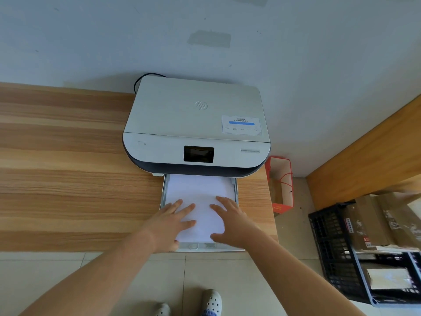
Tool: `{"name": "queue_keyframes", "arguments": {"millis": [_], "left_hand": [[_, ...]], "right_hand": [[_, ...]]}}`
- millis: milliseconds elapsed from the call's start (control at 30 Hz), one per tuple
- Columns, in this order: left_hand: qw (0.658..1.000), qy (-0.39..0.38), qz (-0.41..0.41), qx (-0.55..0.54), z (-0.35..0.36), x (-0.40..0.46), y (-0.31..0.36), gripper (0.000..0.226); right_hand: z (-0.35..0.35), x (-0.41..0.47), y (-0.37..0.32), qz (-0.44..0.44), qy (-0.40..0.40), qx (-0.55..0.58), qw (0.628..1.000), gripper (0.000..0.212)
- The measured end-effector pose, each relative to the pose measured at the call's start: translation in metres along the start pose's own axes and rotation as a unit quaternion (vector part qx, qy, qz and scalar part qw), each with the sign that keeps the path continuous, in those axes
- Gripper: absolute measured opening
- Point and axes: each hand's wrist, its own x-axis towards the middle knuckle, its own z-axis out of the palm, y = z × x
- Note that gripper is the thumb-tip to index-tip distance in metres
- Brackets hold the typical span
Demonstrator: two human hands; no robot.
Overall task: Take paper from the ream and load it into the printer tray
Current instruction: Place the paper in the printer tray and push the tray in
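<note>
Both arms stretched forward, left hand (174,221) and right hand (230,221) palms-down, fingers spread flat on paper (200,197), grip open, clasping nothing, paper in tray (165,190) at counter's (68,179) front edge, long axis toward printer (196,124)

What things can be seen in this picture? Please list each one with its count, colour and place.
printer: one, white with dark base, on the desk against the wall
printer tray: one, pale grey, pulled out in front of the printer
paper: one white stack, lying in the tray
desk: one, striped wood, left and centre
cable: one, black, behind the printer
paper bag: one, red and white, on the floor right of the desk
crate: one, black, on the floor at right, holding boxes
shoes: two, pale, bottom edge
left hand: flat on the paper
right hand: flat on the paper
</note>
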Motion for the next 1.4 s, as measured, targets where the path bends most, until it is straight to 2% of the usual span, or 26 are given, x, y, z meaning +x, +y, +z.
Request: {"name": "queue_keyframes", "arguments": {"millis": [100,167,233,300,333,400,533,733,967,1167,1400], "left_hand": [[0.997,0.069,0.0,-0.021,0.002,-0.007,-0.018,0.068],[0.978,0.166,-0.051,-0.114,0.0,-0.012,-0.034,0.057],[0.937,0.23,-0.159,-0.211,-0.004,-0.015,-0.046,0.042],[0.889,0.217,-0.258,-0.311,-0.006,-0.014,-0.053,0.026],[0.879,0.192,-0.28,-0.334,-0.007,-0.012,-0.055,0.024],[0.892,0.141,-0.278,-0.326,-0.005,-0.007,-0.056,0.026],[0.902,0.098,-0.266,-0.325,-0.008,0.005,-0.051,0.031],[0.934,0.074,-0.257,-0.237,-0.012,0.015,-0.056,0.028],[0.93,0.056,-0.258,-0.254,-0.011,0.024,-0.059,0.027],[0.923,0.072,-0.272,-0.262,-0.007,0.028,-0.056,0.027],[0.933,0.07,-0.259,-0.241,-0.009,0.027,-0.057,0.025]], "right_hand": [[-0.021,0.006,0.014,0.088,0.117,0.11,0.983,0.062],[-0.032,0.014,0.028,0.165,0.17,0.143,0.961,0.044],[-0.037,0.021,0.037,0.21,0.151,0.141,0.956,0.03],[-0.039,0.027,0.04,0.223,0.086,0.12,0.963,0.026],[-0.04,0.03,0.04,0.224,0.059,0.106,0.967,0.027],[-0.039,0.036,0.04,0.221,0.023,0.087,0.971,0.03],[-0.037,0.045,0.041,0.214,-0.01,0.058,0.975,0.034],[-0.033,0.047,0.044,0.206,0.0,0.052,0.977,0.027],[-0.03,0.05,0.043,0.224,-0.001,0.057,0.973,0.024],[-0.027,0.051,0.042,0.23,0.017,0.077,0.97,0.021],[-0.028,0.047,0.045,0.205,0.01,0.067,0.976,0.018]]}}
